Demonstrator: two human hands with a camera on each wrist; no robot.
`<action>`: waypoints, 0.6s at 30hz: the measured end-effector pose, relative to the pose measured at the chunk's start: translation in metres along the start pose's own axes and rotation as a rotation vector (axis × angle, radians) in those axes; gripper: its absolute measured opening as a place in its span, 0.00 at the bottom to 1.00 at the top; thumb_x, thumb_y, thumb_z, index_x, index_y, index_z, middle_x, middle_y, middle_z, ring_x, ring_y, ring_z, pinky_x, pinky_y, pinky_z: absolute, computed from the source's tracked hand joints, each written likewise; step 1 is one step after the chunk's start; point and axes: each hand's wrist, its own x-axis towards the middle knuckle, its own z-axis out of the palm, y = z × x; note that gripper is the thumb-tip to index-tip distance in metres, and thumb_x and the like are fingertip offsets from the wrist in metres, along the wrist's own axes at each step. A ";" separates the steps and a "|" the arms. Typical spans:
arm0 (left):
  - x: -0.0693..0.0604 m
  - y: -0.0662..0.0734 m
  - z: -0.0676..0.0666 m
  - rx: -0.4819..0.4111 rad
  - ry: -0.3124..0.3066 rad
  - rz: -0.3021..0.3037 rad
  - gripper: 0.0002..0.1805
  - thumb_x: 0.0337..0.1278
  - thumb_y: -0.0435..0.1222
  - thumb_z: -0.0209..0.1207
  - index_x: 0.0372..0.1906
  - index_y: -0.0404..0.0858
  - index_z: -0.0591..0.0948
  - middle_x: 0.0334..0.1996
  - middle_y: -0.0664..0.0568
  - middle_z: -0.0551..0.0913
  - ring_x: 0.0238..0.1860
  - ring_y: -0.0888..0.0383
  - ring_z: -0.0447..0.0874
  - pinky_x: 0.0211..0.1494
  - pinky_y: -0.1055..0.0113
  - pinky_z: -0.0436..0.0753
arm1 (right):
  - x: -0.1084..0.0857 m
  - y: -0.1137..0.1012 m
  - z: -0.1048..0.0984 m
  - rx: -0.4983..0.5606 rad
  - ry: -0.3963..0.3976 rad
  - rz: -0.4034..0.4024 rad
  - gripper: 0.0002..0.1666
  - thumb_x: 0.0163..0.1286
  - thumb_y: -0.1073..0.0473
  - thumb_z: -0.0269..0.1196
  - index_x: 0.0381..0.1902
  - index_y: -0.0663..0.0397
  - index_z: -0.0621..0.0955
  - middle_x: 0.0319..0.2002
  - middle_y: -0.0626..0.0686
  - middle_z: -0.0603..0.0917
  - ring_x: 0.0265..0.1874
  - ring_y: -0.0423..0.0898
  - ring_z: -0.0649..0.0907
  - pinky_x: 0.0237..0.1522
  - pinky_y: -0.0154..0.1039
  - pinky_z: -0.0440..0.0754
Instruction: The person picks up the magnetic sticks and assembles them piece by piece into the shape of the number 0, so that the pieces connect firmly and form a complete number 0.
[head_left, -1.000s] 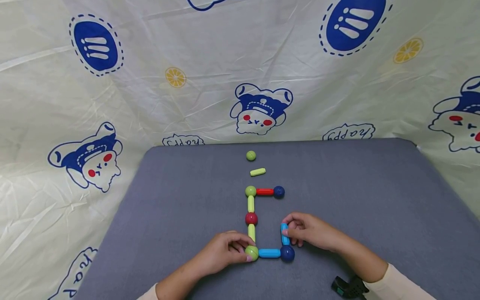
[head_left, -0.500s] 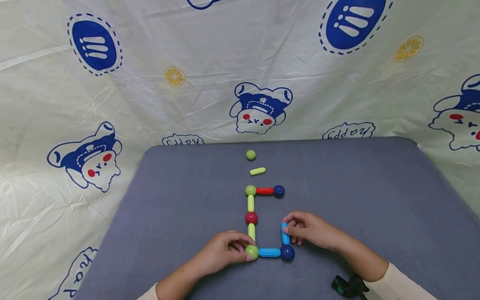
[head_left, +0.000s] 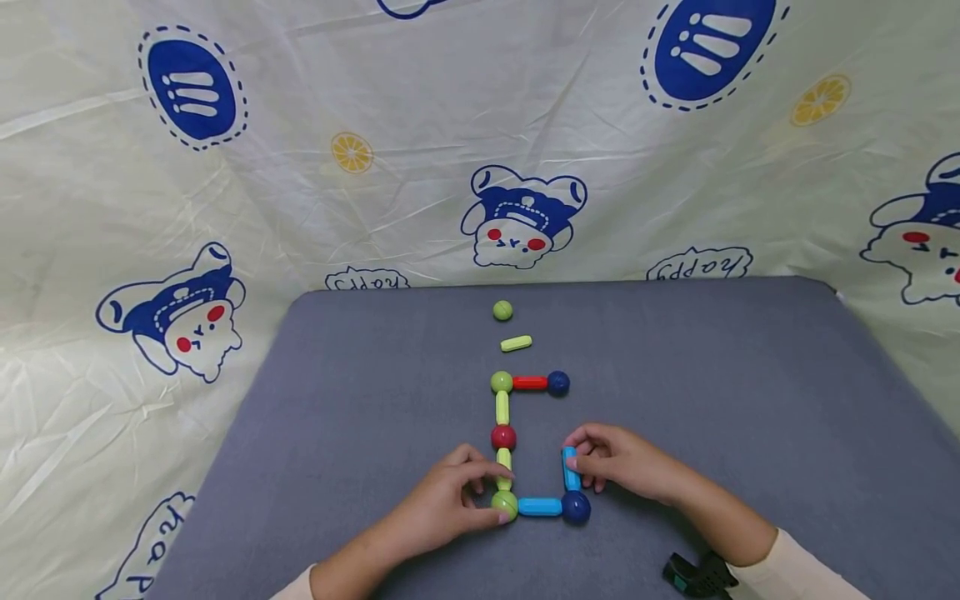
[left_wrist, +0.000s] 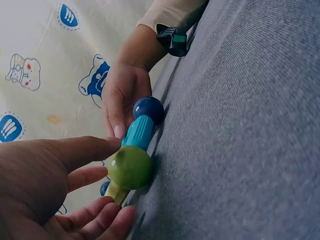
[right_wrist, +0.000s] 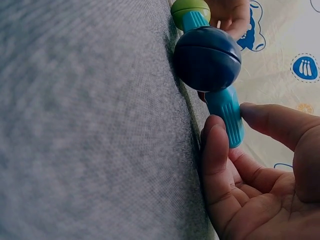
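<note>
On the table lies a joined chain of magnetic balls and rods. My left hand point(head_left: 450, 504) is at its near left corner, the thumb touching a green ball point(left_wrist: 131, 167) and the loosened fingers beside the yellow-green rod point(head_left: 504, 469). From that ball a blue rod point(head_left: 540, 507) runs right to a dark blue ball point(right_wrist: 207, 59). My right hand point(head_left: 622, 462) pinches an upright-pointing blue rod point(right_wrist: 225, 117) between thumb and fingers, its near end against the dark blue ball. Farther up the chain come a red ball point(head_left: 503, 437), another green ball point(head_left: 502, 382) and a red rod point(head_left: 530, 383).
Beyond the chain, a loose yellow-green rod point(head_left: 516, 343) and a loose green ball point(head_left: 502, 310) lie on the grey table point(head_left: 360, 392). A second dark blue ball point(head_left: 558, 383) ends the red rod. A printed cloth point(head_left: 420, 108) hangs behind. A black device point(head_left: 697, 575) is at my right wrist.
My left hand's fingers have loosened and spread from the near green ball toward the yellow-green rod, its thumb staying at the ball. The right hand and chain look unchanged.
</note>
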 end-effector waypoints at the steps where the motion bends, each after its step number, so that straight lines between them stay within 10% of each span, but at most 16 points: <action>1: 0.000 0.002 0.000 0.024 0.009 0.008 0.19 0.55 0.46 0.73 0.53 0.54 0.86 0.43 0.56 0.75 0.41 0.63 0.74 0.41 0.75 0.80 | 0.000 0.000 0.000 0.000 0.000 -0.001 0.22 0.74 0.54 0.63 0.55 0.67 0.77 0.37 0.55 0.81 0.33 0.46 0.82 0.33 0.38 0.84; 18: 0.018 0.020 0.028 0.563 0.104 0.347 0.12 0.63 0.50 0.66 0.48 0.53 0.88 0.42 0.65 0.83 0.48 0.67 0.73 0.54 0.71 0.74 | -0.001 0.003 -0.001 0.009 -0.011 -0.026 0.21 0.77 0.54 0.60 0.56 0.67 0.76 0.37 0.54 0.82 0.32 0.44 0.82 0.32 0.38 0.83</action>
